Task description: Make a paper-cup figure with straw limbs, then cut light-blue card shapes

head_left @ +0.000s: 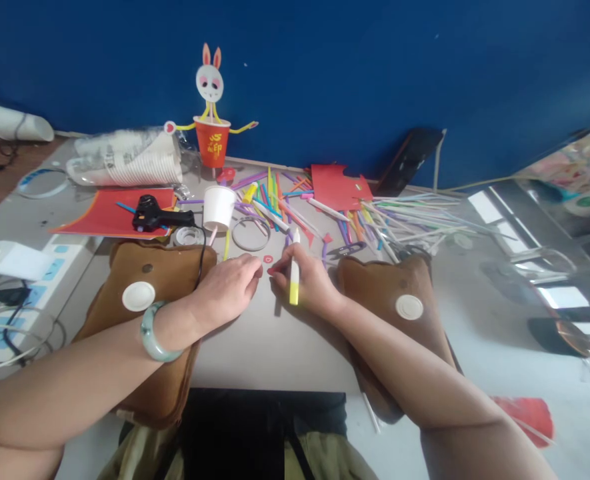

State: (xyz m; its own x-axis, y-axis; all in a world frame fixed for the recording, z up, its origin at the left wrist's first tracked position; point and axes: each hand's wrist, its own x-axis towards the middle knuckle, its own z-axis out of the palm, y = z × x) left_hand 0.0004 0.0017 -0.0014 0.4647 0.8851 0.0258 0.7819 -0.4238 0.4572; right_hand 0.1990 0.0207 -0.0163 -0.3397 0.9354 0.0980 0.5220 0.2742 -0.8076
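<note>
White and yellow, the marker (295,273) sits pinched between the thumb and fingers of my right hand (312,280). Its yellow end points back at me and its white end points to the blue wall (325,73). Maybe I hold it that way so it is out of my fingertips' way. A speck of red (271,271) shows by those tips, but I can't tell what it is.

My left hand (229,287) is curled, fingers close together, its side down on the table (275,360). I can't tell if it pinches anything. A little round paper (267,259) with a red mark lies between my hands, likely there so I can see it well.

The black glue gun (162,217) lies on red paper (102,210), maybe to catch drips.

Both arms reach forward and come in to the middle. My left arm, with its green bangle (148,333), crosses one brown cushion (167,273). My right arm goes over the other brown cushion (385,280). I guess they make a soft rest.
</note>
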